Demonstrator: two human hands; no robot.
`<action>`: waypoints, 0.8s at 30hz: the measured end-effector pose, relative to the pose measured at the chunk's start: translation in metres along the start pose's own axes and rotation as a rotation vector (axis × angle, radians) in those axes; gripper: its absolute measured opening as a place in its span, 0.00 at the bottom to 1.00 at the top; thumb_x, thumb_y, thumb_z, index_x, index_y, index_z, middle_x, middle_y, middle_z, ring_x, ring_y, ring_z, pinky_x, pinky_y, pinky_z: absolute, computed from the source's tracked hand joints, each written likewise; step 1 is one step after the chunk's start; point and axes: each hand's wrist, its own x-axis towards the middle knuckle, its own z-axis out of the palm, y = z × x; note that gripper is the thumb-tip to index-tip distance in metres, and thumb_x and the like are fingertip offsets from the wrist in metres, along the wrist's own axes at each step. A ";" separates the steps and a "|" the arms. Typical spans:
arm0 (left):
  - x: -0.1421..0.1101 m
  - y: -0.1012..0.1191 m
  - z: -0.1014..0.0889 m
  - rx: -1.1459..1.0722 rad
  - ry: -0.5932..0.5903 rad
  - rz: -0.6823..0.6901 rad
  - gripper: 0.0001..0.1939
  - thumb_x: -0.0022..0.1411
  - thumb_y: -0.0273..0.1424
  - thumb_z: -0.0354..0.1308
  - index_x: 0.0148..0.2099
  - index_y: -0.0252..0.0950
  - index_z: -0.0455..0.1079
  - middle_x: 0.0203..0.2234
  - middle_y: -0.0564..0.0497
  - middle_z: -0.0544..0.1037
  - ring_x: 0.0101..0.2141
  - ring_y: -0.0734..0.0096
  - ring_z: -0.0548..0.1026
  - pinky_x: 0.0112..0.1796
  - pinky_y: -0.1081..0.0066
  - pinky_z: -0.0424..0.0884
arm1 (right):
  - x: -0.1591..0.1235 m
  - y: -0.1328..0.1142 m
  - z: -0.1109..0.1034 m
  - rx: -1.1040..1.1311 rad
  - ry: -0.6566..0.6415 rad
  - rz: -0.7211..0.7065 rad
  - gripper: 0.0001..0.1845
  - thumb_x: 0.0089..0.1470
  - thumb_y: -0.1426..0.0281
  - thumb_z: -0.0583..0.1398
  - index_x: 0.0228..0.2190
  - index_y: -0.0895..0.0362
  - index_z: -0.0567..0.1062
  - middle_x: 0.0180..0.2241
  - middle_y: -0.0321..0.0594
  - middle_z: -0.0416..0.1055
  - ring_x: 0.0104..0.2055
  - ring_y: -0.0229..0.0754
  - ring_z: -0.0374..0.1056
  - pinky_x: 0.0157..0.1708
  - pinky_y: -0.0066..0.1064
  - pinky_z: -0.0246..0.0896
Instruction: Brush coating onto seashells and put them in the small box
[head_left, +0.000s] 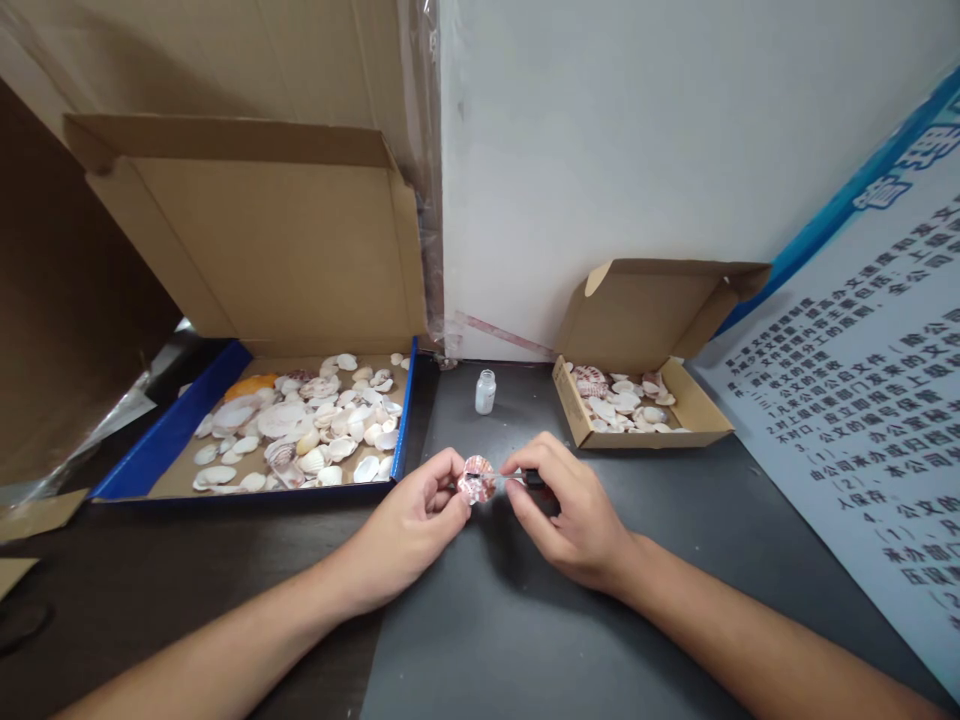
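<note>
My left hand (424, 515) pinches a reddish-brown and white seashell (474, 481) by its left edge. Across from it, my right hand (574, 505) is closed on a small brush (531, 479) with a black end, whose thin tip lies against or just over the shell's face; I cannot tell whether it touches. Just behind both hands a small clear glass bottle (485, 392) stands upright without a cap, with whitish contents inside.
To the left, an open blue-edged cardboard box (405, 420) holds many loose seashells (322, 430). A smaller open brown box (637, 440) with more shells is at the right. Beyond it leans a printed sign (862, 420). A white panel (600, 150) rises behind the dark table (465, 640).
</note>
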 end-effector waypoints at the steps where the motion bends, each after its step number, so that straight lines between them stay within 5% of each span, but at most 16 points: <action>1: 0.000 0.000 0.000 0.000 -0.005 0.001 0.11 0.64 0.37 0.55 0.34 0.37 0.58 0.26 0.59 0.63 0.20 0.82 0.56 0.22 0.76 0.54 | 0.000 0.000 0.000 0.005 0.003 -0.001 0.06 0.59 0.76 0.55 0.39 0.56 0.69 0.33 0.39 0.69 0.31 0.39 0.67 0.29 0.29 0.62; 13: -0.002 0.000 -0.003 0.074 -0.052 0.004 0.11 0.67 0.38 0.51 0.36 0.37 0.58 0.27 0.58 0.61 0.22 0.80 0.56 0.24 0.76 0.54 | 0.003 -0.003 -0.002 0.268 -0.040 0.188 0.00 0.57 0.73 0.59 0.33 0.57 0.71 0.26 0.34 0.68 0.23 0.32 0.62 0.22 0.21 0.56; 18: -0.002 0.001 -0.002 0.146 -0.066 0.032 0.10 0.68 0.37 0.49 0.36 0.36 0.59 0.27 0.58 0.60 0.26 0.78 0.57 0.29 0.75 0.56 | 0.003 -0.006 -0.003 0.360 -0.075 0.284 0.09 0.57 0.70 0.60 0.26 0.57 0.68 0.19 0.28 0.57 0.20 0.31 0.52 0.21 0.23 0.51; 24: -0.003 -0.006 -0.003 0.174 -0.103 0.060 0.11 0.69 0.38 0.48 0.37 0.36 0.59 0.30 0.55 0.63 0.33 0.73 0.60 0.34 0.72 0.58 | 0.003 -0.009 -0.001 0.423 -0.045 0.349 0.11 0.58 0.66 0.61 0.27 0.58 0.70 0.21 0.32 0.62 0.21 0.31 0.55 0.21 0.23 0.51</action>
